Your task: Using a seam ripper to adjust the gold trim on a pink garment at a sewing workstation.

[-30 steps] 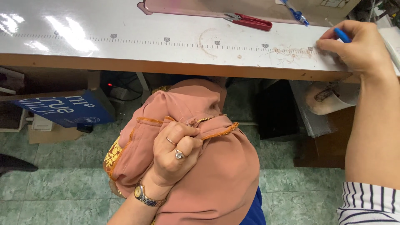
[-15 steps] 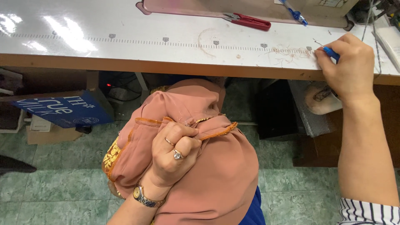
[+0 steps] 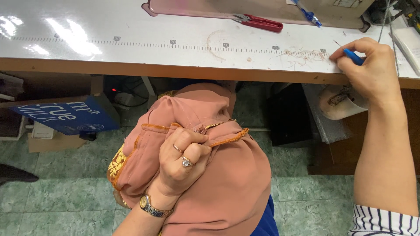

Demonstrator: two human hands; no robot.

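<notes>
We hold bunched pink fabric [image 3: 205,175] in left hand [image 3: 183,159], grip clamped, below surface [image 3: 131,48] edge. Right hand [image 3: 372,70] at surface's right end, grip pinched on blue tool [image 3: 352,56], tip pointing up-left, well apart from fabric.

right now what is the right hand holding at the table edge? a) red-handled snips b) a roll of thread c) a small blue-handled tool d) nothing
c: the right hand pinches a small blue-handled tool over the white table, while the red-handled snips lie untouched farther back and the left hand grips the pink fabric.
</notes>
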